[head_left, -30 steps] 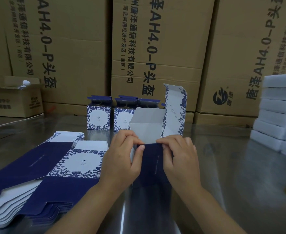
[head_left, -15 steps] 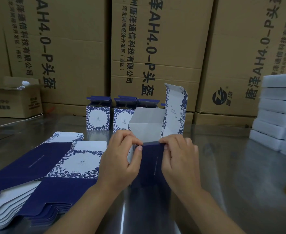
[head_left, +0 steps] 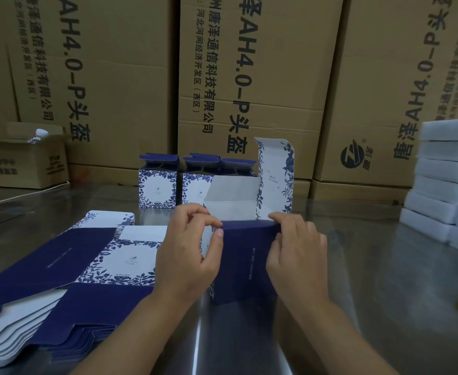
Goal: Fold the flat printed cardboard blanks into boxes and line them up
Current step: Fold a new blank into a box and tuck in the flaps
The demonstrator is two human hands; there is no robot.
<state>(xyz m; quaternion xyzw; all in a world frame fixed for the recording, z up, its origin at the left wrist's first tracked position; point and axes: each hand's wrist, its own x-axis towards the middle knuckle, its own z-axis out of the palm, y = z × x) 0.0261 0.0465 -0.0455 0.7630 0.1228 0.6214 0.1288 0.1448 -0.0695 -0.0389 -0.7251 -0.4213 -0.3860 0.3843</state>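
Centre of the desk point(head_left: 363, 266), right in front of the person, there's the box point(head_left: 245, 255) standing half formed. Its near face is a deep navy panel with a thin line of pale print running down it. The inside shows plain white, open at the top. At the back right corner a tall flap stands upright, white with blue leaves and flowers along its edges and a few lines of tiny text too small to read. A sliver of the floral side wall shows at the left edge.

The left hand point(head_left: 187, 255) pinches the box's upper left corner, thumb on the navy face and fingers curled over the top. The right hand point(head_left: 298, 255) grips the upper right corner the same way, fingertips hooked over the top edge. The hands are apart, one at each end of that edge.

To the left lies the stack of flat blanks point(head_left: 60, 280), the top one showing navy panels and a white floral panel with a small emblem. Behind, near the back of the desk, the finished boxes point(head_left: 157, 189) stand side by side in a row, floral faces forward, navy top flaps raised. Behind them rises a wall of big brown cartons point(head_left: 263, 77). White blocks point(head_left: 449, 180) are piled at the right.
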